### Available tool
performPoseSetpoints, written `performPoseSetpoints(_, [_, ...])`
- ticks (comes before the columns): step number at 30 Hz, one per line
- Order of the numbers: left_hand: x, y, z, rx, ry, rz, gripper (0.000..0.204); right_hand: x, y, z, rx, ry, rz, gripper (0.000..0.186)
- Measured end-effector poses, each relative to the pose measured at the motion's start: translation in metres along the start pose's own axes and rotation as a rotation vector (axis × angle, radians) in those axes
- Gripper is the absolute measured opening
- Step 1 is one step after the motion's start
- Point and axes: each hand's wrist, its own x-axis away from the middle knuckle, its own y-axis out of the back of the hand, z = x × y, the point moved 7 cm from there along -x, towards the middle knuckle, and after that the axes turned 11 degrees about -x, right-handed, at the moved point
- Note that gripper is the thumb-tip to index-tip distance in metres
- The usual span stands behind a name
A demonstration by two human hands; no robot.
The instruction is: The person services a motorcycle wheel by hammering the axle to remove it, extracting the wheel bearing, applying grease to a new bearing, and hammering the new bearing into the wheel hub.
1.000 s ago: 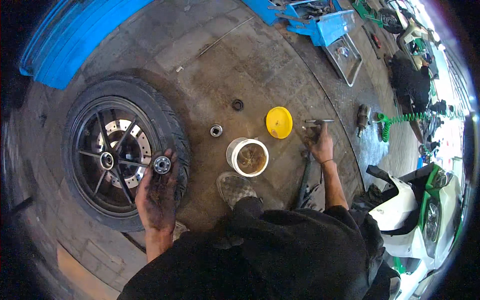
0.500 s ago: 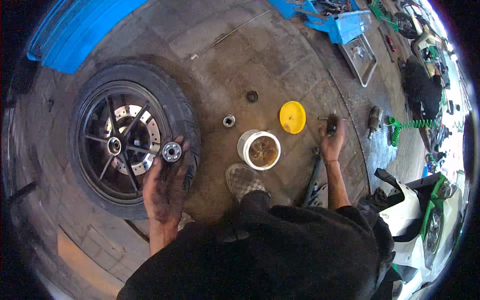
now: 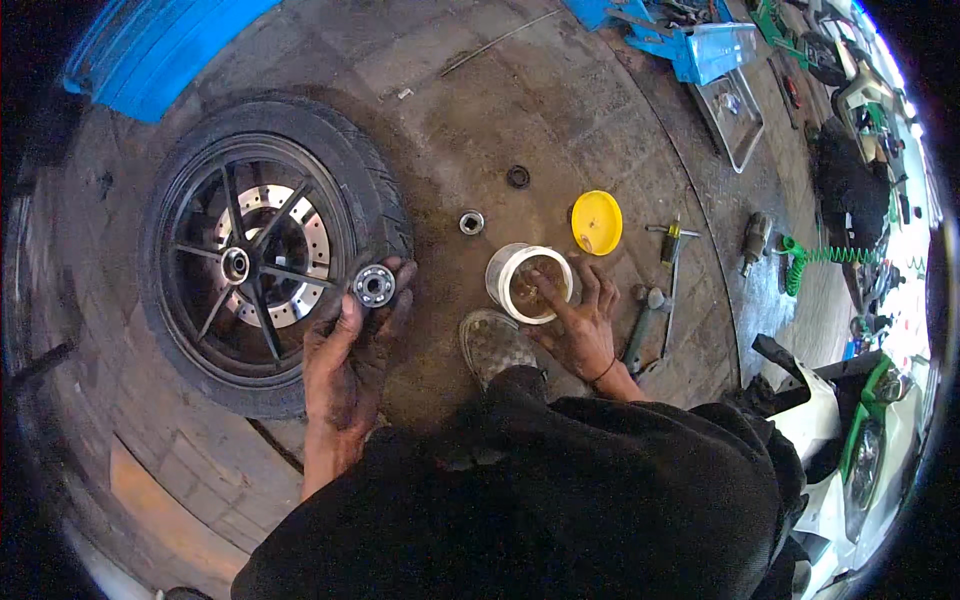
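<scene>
My left hand (image 3: pixel 345 365) is closed on a ball bearing (image 3: pixel 374 286), pinched between thumb and fingers beside the tyre. The bearing's round face and open centre point up. My right hand (image 3: pixel 585 335) is over a white tub (image 3: pixel 494 275) of brownish grease (image 3: pixel 522 288), fingers apart, with one finger reaching inside the rim. That fingertip's contact with the grease is hard to make out. A yellow lid (image 3: pixel 597 222) lies just beyond the tub. To its right lies a T-handled tool (image 3: pixel 671 243) with a yellowish shaft.
A wheel with a black tyre (image 3: pixel 375 190) lies flat at left. A metal ring (image 3: pixel 471 222) and a dark ring (image 3: pixel 518 177) sit on the floor. A hammer (image 3: pixel 640 325) lies right of the tub. Farther right are an impact wrench (image 3: pixel 757 240), a metal tray (image 3: pixel 728 120) and white-green bodywork (image 3: pixel 830 430).
My right hand has let go of the T-handled tool and moved left to the tub, a finger now inside. My left hand has shifted slightly right and up with the bearing.
</scene>
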Motion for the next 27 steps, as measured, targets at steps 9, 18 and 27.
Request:
performPoseSetpoints(9, [0.002, -0.003, -0.004, 0.063, -0.001, 0.006, 0.045, 0.003, -0.004, 0.003, -0.024, 0.015, -0.017, 0.070])
performPoseSetpoints(18, [0.000, 0.002, -0.001, -0.001, 0.008, -0.006, 0.052, -0.012, 0.033, -0.006, -0.443, -0.151, -0.066, 0.053])
performPoseSetpoints(27, [-0.004, -0.001, 0.002, -0.056, -0.052, 0.006, 0.055, -0.035, 0.079, -0.012, -0.462, -0.074, 0.024, 0.044])
